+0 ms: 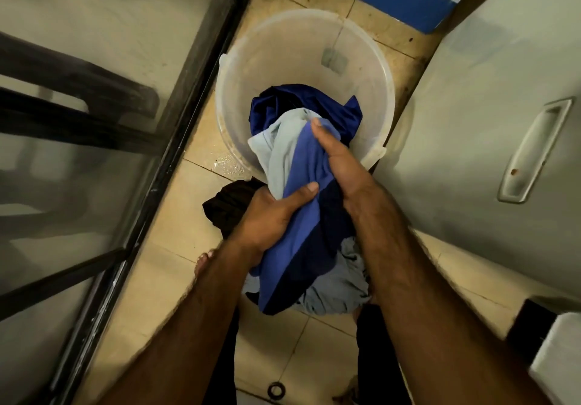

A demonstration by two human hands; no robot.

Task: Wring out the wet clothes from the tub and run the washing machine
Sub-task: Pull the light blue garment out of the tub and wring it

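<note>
A translucent white tub stands on the tiled floor ahead of me. A bundle of wet clothes, blue, navy and pale blue, hangs over its near rim and down toward me. My left hand grips the bundle from the left, thumb across the blue cloth. My right hand holds it higher up from the right, fingers wrapped around the twisted fabric. A dark blue garment still lies inside the tub. A black garment shows under my left hand.
A glass door with a black frame runs along the left. A grey-white appliance panel with a recessed handle stands on the right. Water droplets lie on the tile beside the tub. A floor drain ring sits near my feet.
</note>
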